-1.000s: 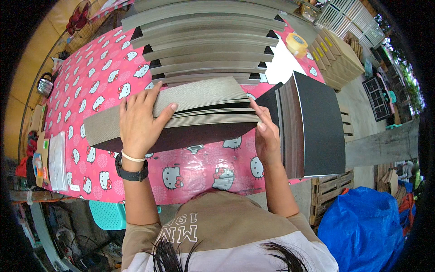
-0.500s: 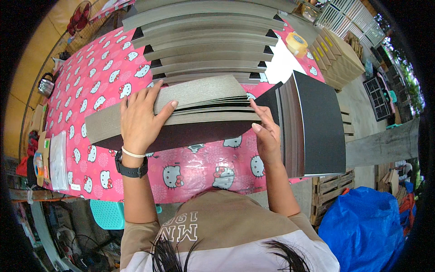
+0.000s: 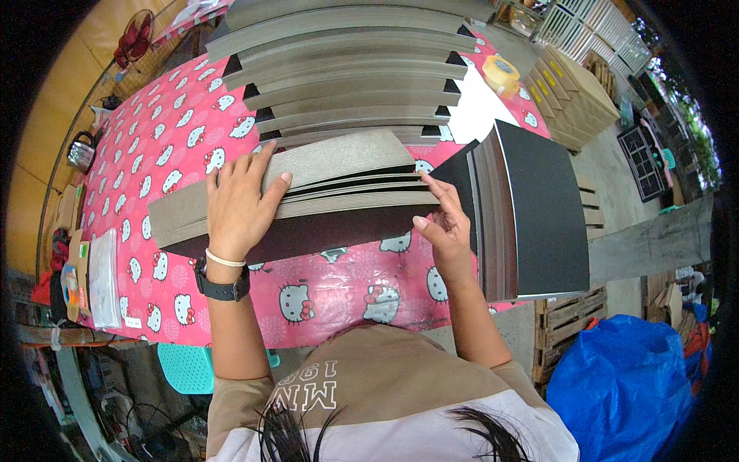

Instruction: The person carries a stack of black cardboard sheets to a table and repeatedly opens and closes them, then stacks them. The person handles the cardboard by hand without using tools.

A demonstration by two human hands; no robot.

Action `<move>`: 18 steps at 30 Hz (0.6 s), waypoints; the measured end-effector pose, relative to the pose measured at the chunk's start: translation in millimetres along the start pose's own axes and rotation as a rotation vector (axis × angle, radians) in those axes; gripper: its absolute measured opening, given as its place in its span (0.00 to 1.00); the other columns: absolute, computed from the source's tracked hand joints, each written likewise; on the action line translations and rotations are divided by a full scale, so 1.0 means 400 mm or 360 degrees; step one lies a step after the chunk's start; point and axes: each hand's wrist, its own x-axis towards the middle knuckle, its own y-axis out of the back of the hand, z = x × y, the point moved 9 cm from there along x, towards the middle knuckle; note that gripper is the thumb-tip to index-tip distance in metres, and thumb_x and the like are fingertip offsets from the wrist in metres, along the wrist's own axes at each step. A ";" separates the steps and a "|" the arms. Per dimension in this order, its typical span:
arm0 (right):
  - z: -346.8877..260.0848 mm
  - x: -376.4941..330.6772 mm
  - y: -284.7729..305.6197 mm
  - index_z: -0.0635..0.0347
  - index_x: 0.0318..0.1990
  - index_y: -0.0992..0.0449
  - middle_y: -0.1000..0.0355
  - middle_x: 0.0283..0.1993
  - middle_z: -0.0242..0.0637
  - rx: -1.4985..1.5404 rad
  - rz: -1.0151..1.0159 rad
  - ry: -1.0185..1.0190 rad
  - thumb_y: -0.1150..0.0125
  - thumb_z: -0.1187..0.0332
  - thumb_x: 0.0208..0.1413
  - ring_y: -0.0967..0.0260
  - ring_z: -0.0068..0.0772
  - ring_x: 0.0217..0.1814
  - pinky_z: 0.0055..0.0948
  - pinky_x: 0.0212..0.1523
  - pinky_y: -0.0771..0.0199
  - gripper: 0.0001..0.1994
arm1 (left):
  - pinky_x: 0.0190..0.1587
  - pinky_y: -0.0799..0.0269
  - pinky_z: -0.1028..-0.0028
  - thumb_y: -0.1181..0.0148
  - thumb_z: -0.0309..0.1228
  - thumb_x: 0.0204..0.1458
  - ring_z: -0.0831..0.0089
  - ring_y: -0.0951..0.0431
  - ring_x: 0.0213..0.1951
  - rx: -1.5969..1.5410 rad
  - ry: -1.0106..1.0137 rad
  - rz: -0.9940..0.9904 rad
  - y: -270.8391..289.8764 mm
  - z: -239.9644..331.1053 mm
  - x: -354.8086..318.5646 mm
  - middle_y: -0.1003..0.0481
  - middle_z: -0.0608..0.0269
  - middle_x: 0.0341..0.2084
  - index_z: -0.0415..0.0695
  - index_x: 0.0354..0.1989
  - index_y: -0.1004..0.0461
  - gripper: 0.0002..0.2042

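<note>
A stack of grey cardboard sheets (image 3: 339,158) with black faces lies across the near part of the table, its sheets parted at the right end. My left hand (image 3: 243,196) rests over the stack's left part, fingers spread on the top sheets and thumb apart. At the fanned right edge is my right hand (image 3: 449,223), its fingertips by the sheet edges and its thumb held away from them. Just right of it stands a tall stack of black-faced boards (image 3: 543,208). Behind, several more grey sheet stacks (image 3: 346,73) with black ends sit in rows.
The pink patterned tablecloth (image 3: 346,269) covers the table. A tape roll (image 3: 501,75) and a white sheet (image 3: 481,108) lie at the far right. Clear plastic packets (image 3: 105,277) sit at the left edge. A blue tarp (image 3: 620,385) and a wooden pallet (image 3: 570,323) are lower right; a teal stool (image 3: 186,368) is lower left.
My right thumb has come away from the edge of the sheets and the gaps between them look wider. My left hand stays nearly in place on the stack.
</note>
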 end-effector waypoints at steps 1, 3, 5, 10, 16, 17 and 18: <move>0.000 0.000 -0.003 0.61 0.53 0.33 0.41 0.48 0.38 0.0008 0.0022 0.0011 0.38 0.69 0.39 0.43 0.30 0.50 0.28 0.55 0.46 0.28 | 0.57 0.51 0.55 0.53 0.48 0.52 0.61 0.34 0.49 -0.0005 0.0010 -0.0017 0.000 -0.002 -0.003 0.31 0.58 0.44 0.49 0.55 0.36 0.24; -0.007 -0.003 0.007 0.62 0.48 0.32 0.42 0.49 0.39 -0.0357 0.0060 0.0110 0.38 0.69 0.38 0.43 0.30 0.51 0.29 0.55 0.45 0.24 | 0.57 0.51 0.55 0.54 0.47 0.52 0.61 0.35 0.49 -0.0004 0.0032 -0.0059 -0.004 -0.007 -0.006 0.31 0.58 0.44 0.49 0.55 0.36 0.24; -0.014 -0.001 0.019 0.63 0.43 0.32 0.41 0.48 0.40 -0.0482 0.0063 0.0143 0.38 0.69 0.39 0.42 0.30 0.51 0.31 0.54 0.43 0.20 | 0.57 0.51 0.55 0.55 0.46 0.53 0.61 0.35 0.49 0.0001 0.0052 -0.0098 -0.006 -0.007 -0.003 0.31 0.58 0.44 0.49 0.55 0.36 0.23; 0.039 0.000 -0.013 0.65 0.52 0.38 0.39 0.43 0.37 0.0454 -0.0048 -0.0128 0.43 0.61 0.47 0.41 0.26 0.46 0.26 0.50 0.43 0.26 | 0.58 0.52 0.55 0.55 0.46 0.53 0.61 0.36 0.50 0.0001 0.0047 -0.0057 -0.013 -0.010 0.001 0.31 0.58 0.44 0.48 0.55 0.36 0.23; 0.019 0.031 -0.012 0.65 0.57 0.37 0.42 0.39 0.34 0.0070 -0.0067 -0.0032 0.50 0.55 0.50 0.44 0.26 0.43 0.23 0.48 0.45 0.29 | 0.58 0.52 0.55 0.56 0.46 0.54 0.61 0.36 0.50 0.0001 0.0029 -0.0043 -0.009 -0.010 -0.004 0.32 0.59 0.45 0.47 0.55 0.36 0.23; 0.021 0.030 -0.012 0.65 0.56 0.36 0.41 0.39 0.34 0.0086 -0.0059 -0.0056 0.50 0.55 0.50 0.44 0.26 0.43 0.23 0.48 0.45 0.29 | 0.58 0.52 0.55 0.56 0.46 0.54 0.61 0.36 0.50 -0.0006 0.0032 -0.0047 -0.011 -0.010 -0.004 0.32 0.59 0.45 0.47 0.55 0.36 0.23; 0.022 0.028 -0.013 0.65 0.56 0.35 0.41 0.39 0.34 0.0103 -0.0051 -0.0079 0.49 0.55 0.50 0.44 0.26 0.43 0.24 0.48 0.45 0.29 | 0.58 0.52 0.55 0.56 0.46 0.54 0.61 0.36 0.50 -0.0005 0.0034 -0.0043 -0.012 -0.011 -0.004 0.31 0.59 0.44 0.47 0.55 0.36 0.23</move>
